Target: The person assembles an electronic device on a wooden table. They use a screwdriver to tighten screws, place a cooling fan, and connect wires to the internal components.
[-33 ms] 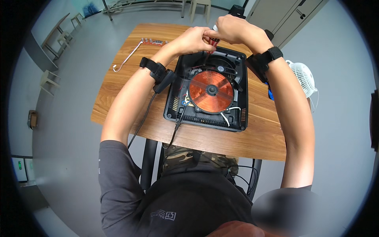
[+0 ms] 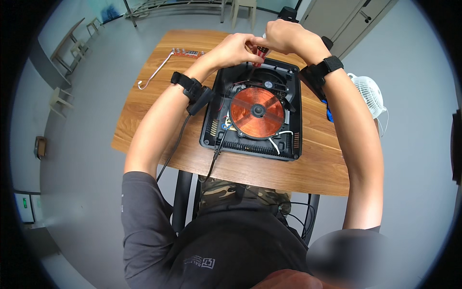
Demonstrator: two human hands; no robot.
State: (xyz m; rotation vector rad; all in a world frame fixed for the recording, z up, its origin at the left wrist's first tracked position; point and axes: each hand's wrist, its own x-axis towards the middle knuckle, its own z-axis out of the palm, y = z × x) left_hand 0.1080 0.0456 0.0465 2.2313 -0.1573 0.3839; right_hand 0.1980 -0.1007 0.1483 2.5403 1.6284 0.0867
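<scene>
An opened induction cooker base [image 2: 293,151] lies on the wooden table in front of me, its copper coil [image 2: 250,118] face up in the middle. Over the far edge of the base, both my hands are on a screwdriver [image 2: 260,55] with a red and black handle. My right hand [image 2: 287,37] wraps the upper end of the handle from above. The fingers of my left hand [image 2: 235,49] pinch the handle lower down. The shaft points down near the round cooling fan [image 2: 269,77] inside the casing; its tip is too small to make out.
A red circuit board [image 2: 185,53] with a white cable [image 2: 156,74] lies on the table's far left. A white fan [image 2: 369,91] and a blue object [image 2: 330,113] are beyond my right forearm. A black cord [image 2: 211,164] runs over the near table edge.
</scene>
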